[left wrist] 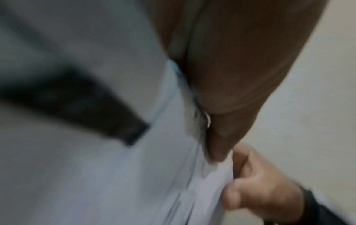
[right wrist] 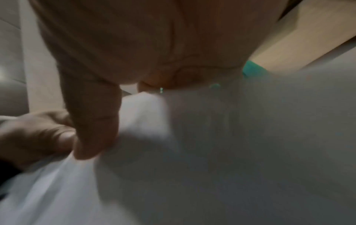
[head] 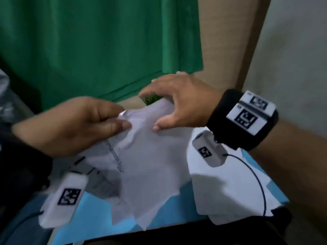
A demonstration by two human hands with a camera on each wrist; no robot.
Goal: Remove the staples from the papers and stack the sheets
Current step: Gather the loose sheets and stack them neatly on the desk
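Note:
A bundle of white printed papers (head: 145, 156) hangs crumpled above the blue surface (head: 99, 214). My left hand (head: 125, 119) pinches its upper left corner between thumb and fingers. A small bright glint shows at the pinch; I cannot tell whether it is a staple. My right hand (head: 152, 112) is at the upper right edge, its thumb (head: 157, 127) resting on the front sheet and its fingers spread over the top edge. The right wrist view shows that thumb (right wrist: 92, 124) on the paper (right wrist: 212, 152) beside the left hand (right wrist: 34, 134). The left wrist view is blurred, with the paper (left wrist: 115, 182) close up.
Loose white sheets (head: 230, 188) lie on the blue surface at the right, under my right wrist and its black cable (head: 261, 183). A green cloth (head: 88, 50) hangs behind, and a beige wall (head: 292, 50) stands at the right. A green tuft (head: 152, 99) shows behind the papers.

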